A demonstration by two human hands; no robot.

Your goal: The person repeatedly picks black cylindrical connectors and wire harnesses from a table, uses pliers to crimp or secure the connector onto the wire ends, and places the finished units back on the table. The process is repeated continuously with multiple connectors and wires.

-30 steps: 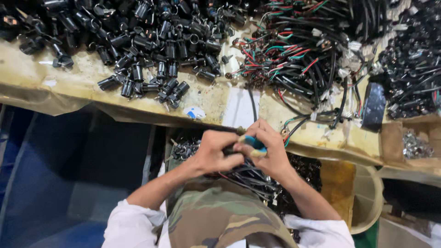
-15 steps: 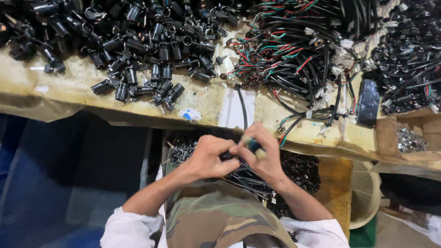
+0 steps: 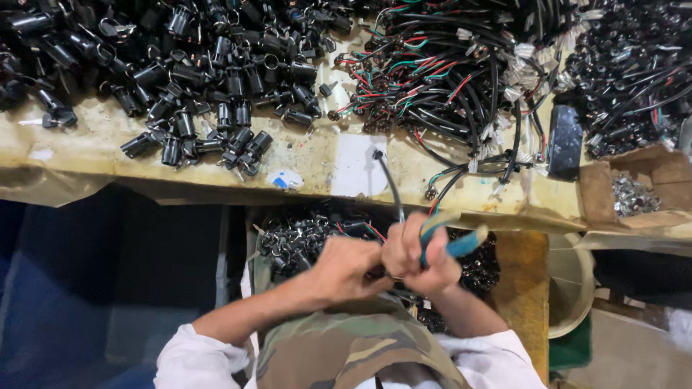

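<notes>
Two hands meet low in the middle: the right hand (image 3: pixel 422 259) is clenched around blue-handled pliers (image 3: pixel 454 243), the left hand (image 3: pixel 346 268) pinches a black cable (image 3: pixel 389 189) that curves up toward the table (image 3: pixel 317 162). My guess is there's loads left, judging by the heap of glossy black cylindrical parts (image 3: pixel 194 79) and the tangle of red, green and black wire harnesses (image 3: pixel 447 79). A bin of small shiny bits (image 3: pixel 303 234) sits under the hands. The tabletop looks grimy, yellowed and stained.
</notes>
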